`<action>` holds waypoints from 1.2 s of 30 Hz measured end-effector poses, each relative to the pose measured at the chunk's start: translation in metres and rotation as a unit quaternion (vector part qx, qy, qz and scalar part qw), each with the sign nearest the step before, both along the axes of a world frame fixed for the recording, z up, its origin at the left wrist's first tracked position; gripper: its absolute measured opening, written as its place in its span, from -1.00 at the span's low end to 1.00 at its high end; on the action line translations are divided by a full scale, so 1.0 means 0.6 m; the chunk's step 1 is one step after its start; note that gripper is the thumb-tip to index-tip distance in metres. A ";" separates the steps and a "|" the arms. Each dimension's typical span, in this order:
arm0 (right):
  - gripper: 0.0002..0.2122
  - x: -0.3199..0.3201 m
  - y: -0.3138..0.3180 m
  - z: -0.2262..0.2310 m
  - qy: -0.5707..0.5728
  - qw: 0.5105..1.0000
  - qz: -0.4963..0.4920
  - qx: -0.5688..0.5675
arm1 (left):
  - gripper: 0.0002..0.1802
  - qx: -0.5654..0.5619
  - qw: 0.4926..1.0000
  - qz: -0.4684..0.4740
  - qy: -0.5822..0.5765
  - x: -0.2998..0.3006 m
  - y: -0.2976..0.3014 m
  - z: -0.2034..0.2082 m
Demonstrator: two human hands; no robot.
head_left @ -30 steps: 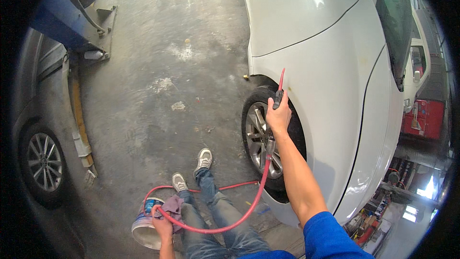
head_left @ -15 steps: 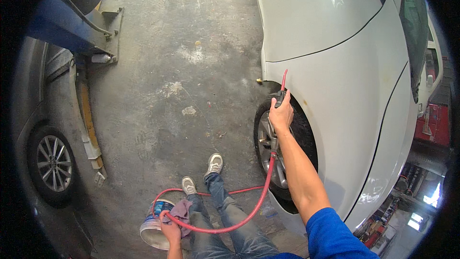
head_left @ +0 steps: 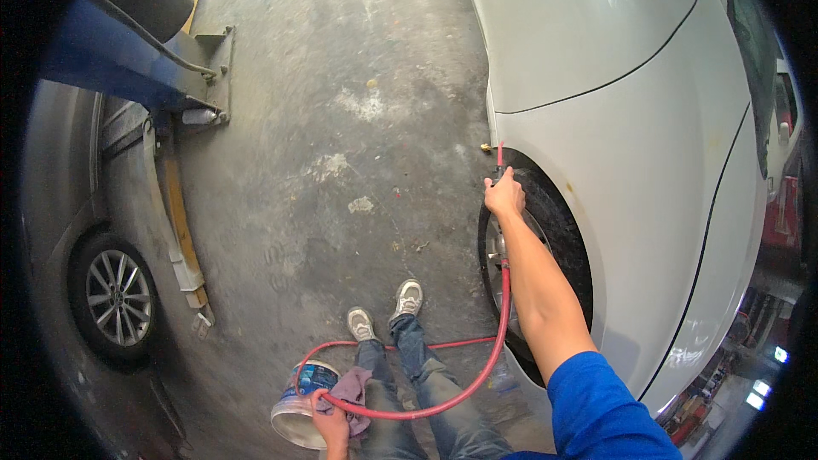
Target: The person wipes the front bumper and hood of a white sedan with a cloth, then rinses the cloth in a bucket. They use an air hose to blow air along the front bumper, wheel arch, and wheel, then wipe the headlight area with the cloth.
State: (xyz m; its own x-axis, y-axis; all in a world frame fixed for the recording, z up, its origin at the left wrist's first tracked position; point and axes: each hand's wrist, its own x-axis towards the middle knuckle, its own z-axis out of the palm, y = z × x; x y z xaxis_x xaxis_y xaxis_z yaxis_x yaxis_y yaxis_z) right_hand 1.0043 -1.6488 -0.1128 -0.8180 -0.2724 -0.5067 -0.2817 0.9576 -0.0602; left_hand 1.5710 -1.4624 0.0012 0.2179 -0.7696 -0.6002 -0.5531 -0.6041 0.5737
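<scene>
My right hand (head_left: 507, 195) is closed around a blow gun (head_left: 500, 158) with a red tube nozzle, beside the front wheel of a pale silver car (head_left: 635, 128). The nozzle points away from me. From the gun's lower end a thick red hose (head_left: 499, 345) loops down to my left hand (head_left: 331, 422). That hand is low by my legs, closed on the hose and a mauve cloth (head_left: 351, 393). A white bucket (head_left: 298, 422) with a blue label appears tilted next to it; whether my fingers touch the bucket I cannot tell. My right forearm partly hides the wheel.
On the left stand a dark car with a silver-spoked wheel (head_left: 119, 298) and a blue lift post (head_left: 128, 51) with a yellow-and-white arm. A stretch of red hose crosses the stained concrete floor (head_left: 307, 204) behind my shoes (head_left: 407, 297). Tools clutter the lower right.
The view has shifted, so the scene sits farther right. My right hand has brought the blow gun left and its nozzle slightly lower, off the fender. My left hand keeps its hold.
</scene>
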 end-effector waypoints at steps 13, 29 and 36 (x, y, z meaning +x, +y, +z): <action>-0.28 0.051 0.042 0.183 0.143 0.944 -0.026 -0.297 | -0.72 0.031 0.997 0.011 0.077 0.132 -0.021 -0.064; -0.32 0.134 0.267 0.438 0.247 0.878 -0.067 -0.404 | -0.75 0.103 0.981 -0.009 0.163 0.132 -0.073 -0.065; -0.32 0.176 0.353 0.509 0.142 0.915 -0.144 -0.350 | -0.52 0.083 0.974 -0.194 -0.081 0.056 -0.110 0.100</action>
